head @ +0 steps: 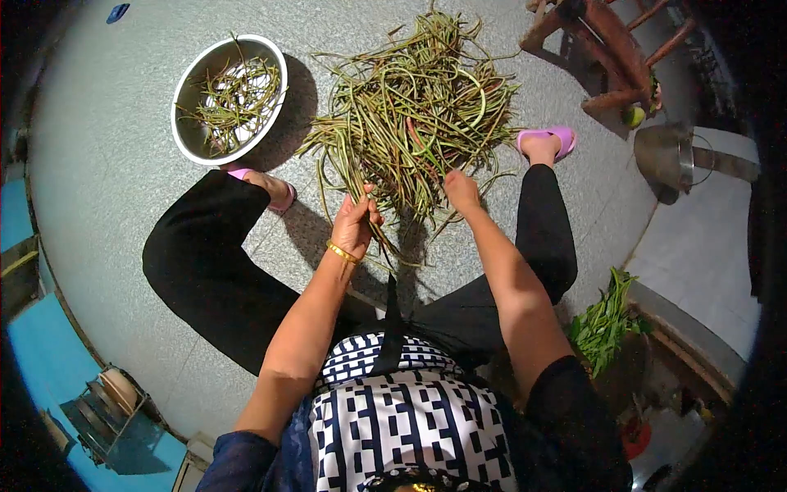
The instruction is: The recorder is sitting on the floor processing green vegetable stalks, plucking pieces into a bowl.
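Observation:
A large heap of long, thin green-brown vegetable stems [424, 104] lies on the floor before me, with a few reddish ones among them. My left hand [355, 224], with a gold bangle at the wrist, grips a bundle of stems [351, 163] at the heap's near left edge; their ends hang below my fingers. At the near right edge, my right hand [461, 190] touches the heap with curled fingers. Its fingertips are turned away, so whether a stem is between them is unclear. Left of the heap, a metal basin [178, 117] with a pale rim contains shorter stem pieces [237, 107].
My feet, in pink slippers [562, 142], flank the heap. A wooden stool or chair [609, 55] stands far right, near a metal bucket [664, 157]. Leafy greens [605, 326] lie at right. A rack of dishes [107, 406] is at lower left.

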A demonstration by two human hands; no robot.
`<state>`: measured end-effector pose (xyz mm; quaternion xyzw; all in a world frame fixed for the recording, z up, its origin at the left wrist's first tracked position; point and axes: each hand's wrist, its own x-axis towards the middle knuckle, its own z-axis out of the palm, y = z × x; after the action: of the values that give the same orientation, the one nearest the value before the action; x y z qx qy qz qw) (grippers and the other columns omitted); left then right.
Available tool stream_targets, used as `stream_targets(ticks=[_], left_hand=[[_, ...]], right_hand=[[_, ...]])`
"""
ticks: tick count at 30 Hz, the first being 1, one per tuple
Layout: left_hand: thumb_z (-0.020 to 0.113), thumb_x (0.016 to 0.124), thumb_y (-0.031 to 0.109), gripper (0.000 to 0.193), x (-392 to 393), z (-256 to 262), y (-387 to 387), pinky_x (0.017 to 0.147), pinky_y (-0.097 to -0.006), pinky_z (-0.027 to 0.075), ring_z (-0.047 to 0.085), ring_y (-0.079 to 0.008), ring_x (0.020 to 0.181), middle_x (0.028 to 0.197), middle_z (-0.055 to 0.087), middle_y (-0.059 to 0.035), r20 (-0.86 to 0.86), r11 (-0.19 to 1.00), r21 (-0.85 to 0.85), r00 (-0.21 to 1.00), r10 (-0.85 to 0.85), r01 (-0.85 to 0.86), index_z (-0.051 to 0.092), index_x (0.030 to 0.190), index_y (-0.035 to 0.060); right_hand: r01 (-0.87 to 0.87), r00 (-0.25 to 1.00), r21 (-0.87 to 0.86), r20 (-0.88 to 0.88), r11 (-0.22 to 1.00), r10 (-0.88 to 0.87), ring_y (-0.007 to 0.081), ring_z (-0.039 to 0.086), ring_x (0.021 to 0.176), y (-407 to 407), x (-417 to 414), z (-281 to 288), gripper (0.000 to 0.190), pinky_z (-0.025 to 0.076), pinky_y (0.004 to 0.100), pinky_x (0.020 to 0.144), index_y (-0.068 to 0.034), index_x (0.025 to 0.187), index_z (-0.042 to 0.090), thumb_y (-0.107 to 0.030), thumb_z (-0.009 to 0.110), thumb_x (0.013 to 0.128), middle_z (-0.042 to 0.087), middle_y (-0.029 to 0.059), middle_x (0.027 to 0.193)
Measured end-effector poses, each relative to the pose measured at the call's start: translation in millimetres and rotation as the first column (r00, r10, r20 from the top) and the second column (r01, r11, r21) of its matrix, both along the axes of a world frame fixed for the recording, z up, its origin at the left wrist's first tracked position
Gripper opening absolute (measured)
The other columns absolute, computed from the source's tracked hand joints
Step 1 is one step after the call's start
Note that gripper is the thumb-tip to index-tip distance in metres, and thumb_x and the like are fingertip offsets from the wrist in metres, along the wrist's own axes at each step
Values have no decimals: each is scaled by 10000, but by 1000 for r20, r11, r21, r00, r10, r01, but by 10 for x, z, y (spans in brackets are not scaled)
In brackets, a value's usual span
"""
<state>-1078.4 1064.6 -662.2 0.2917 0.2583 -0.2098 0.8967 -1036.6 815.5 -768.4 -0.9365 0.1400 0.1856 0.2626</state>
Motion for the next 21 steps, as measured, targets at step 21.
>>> stream_targets(ticks=[21], left_hand=[[437,832,118,192,-70,61,-57,555,-280,430,492,-136,588,723,509,-37,-83,992,47,990,-111,115,441,1018,70]], right_hand=[[417,909,746,-352,519,-225,76,395,477,711,-510,1284,167,326,211,461,-31,845,513,-173,426,836,406,-16,527]])
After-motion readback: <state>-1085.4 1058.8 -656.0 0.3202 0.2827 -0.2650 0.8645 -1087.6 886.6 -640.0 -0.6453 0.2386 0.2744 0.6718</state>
